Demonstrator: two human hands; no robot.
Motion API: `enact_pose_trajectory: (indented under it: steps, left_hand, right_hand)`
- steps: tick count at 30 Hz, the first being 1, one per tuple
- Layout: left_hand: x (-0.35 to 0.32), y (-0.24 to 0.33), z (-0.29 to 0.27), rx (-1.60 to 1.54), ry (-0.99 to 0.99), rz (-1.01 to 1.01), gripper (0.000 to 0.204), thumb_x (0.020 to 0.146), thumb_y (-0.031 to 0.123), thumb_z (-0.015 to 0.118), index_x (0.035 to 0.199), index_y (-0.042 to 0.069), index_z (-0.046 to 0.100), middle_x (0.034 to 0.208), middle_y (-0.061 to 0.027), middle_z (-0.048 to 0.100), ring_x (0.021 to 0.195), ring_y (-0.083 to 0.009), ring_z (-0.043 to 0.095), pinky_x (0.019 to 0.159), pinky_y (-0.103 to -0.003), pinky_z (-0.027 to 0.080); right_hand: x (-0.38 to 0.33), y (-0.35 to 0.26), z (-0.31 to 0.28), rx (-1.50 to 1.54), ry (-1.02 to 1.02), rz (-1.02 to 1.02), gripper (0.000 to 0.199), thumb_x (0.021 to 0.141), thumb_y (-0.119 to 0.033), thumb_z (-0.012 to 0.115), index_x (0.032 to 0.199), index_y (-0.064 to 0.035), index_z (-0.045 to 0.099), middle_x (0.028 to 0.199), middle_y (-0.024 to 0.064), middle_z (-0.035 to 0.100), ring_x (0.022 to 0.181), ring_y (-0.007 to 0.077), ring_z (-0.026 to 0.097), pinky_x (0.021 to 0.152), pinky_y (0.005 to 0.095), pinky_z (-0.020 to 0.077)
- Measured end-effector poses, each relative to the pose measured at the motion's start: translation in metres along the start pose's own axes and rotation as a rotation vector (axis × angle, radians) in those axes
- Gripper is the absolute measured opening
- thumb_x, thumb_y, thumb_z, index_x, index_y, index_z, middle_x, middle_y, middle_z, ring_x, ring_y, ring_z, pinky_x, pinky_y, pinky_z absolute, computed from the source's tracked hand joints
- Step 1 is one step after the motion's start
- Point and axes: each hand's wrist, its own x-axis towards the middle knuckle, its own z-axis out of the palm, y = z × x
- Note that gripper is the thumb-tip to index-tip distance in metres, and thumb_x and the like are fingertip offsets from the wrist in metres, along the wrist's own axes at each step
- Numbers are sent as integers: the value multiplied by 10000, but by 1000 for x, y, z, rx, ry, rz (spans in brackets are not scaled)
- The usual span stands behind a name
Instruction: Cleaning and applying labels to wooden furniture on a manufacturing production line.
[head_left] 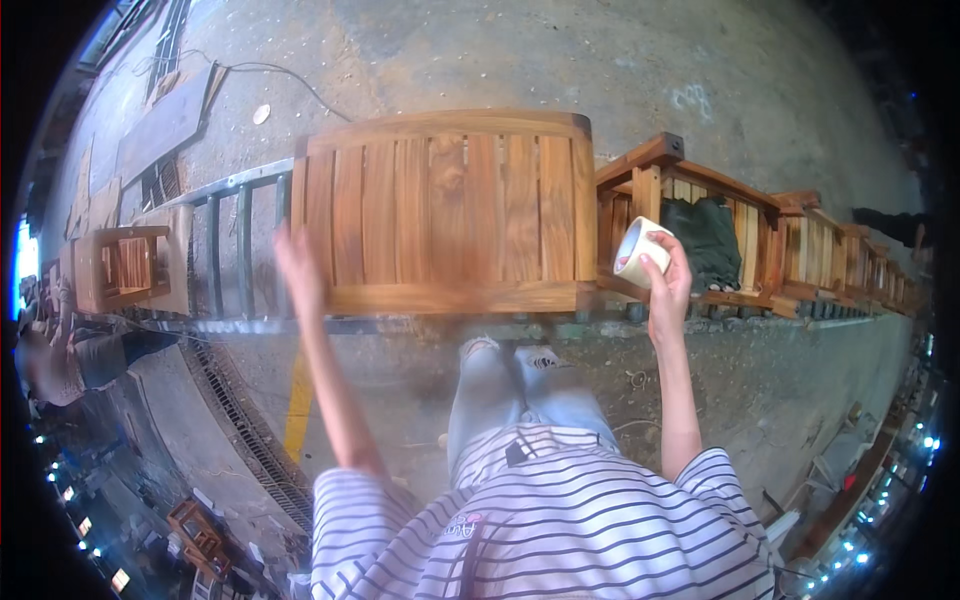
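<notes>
In my right hand (668,285) is a wide roll of cream tape (634,252), its fingers wrapped round one side and the hollow core facing left. My left hand (300,268) is beside the left edge of a slatted wooden panel (440,205), smeared by motion. Whether it touches that edge I cannot tell. The panel, brown with a rounded far rail, lies flat in front of me across a metal roller conveyor (243,240).
To the right, a line of wooden chair-like frames (790,240) runs along the conveyor; a dark green cloth (705,240) lies in the nearest. At left stand another wooden piece (130,268) on the conveyor and a person (60,365). A floor grate (240,425) runs at lower left.
</notes>
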Motion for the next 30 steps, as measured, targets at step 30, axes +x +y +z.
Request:
enact_pose_trajectory:
  steps: [30]
  left_hand:
    - [-239,377,-22,-441,-259,868,187,686,32,767,861,76,723,865,-33,671,893,-220,615,827,-332,445]
  right_hand:
    - [-85,-146,-60,-89,-372,-315,796,846,92,606,1524,-75,224,1574,140,271,1308,287,485,971,344,498]
